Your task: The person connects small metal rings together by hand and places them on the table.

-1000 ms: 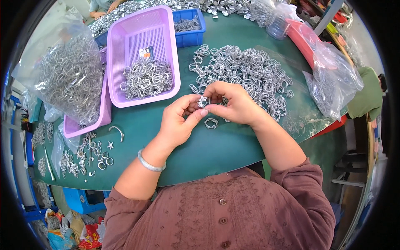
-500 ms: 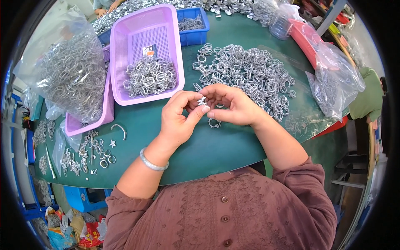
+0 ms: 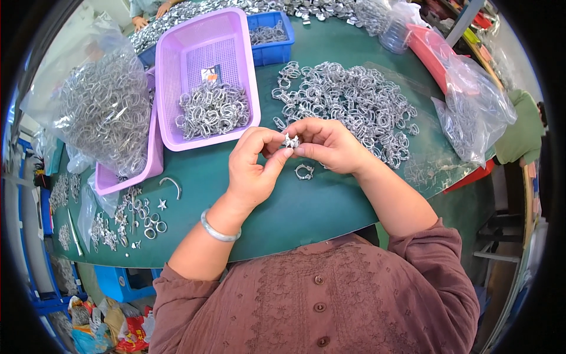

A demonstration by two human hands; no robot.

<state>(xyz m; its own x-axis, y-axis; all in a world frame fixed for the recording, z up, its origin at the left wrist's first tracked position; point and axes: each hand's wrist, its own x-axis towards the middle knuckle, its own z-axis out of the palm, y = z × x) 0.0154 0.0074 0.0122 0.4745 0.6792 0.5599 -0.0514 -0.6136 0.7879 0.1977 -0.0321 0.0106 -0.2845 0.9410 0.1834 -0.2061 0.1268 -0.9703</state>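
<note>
A silver ring with a star-like ornament (image 3: 290, 141) is pinched between the fingertips of both my hands, above the green table (image 3: 236, 206). My left hand (image 3: 254, 159) grips it from one side with thumb and forefinger. From the other side my right hand (image 3: 330, 144) holds it the same way, other fingers curled. One more ring (image 3: 304, 171) lies on the table just below my right hand. Behind that hand spreads a wide heap of silver rings (image 3: 354, 100). A lilac basket (image 3: 253, 88) left of it holds a pile of similar rings (image 3: 214, 109).
A clear bag full of rings (image 3: 106, 106) leans in a second lilac basket (image 3: 156, 156) at left. Loose rings and small stars (image 3: 147, 221) lie nearer. A blue bin (image 3: 274, 53) stands behind; at right are a red tray (image 3: 429, 53) and plastic bag (image 3: 471, 118). Another person's hand (image 3: 140, 22) shows far left.
My fingers have turned the held ring, and more of its ornament shows between them. The ring on the table is now less covered by my right hand.
</note>
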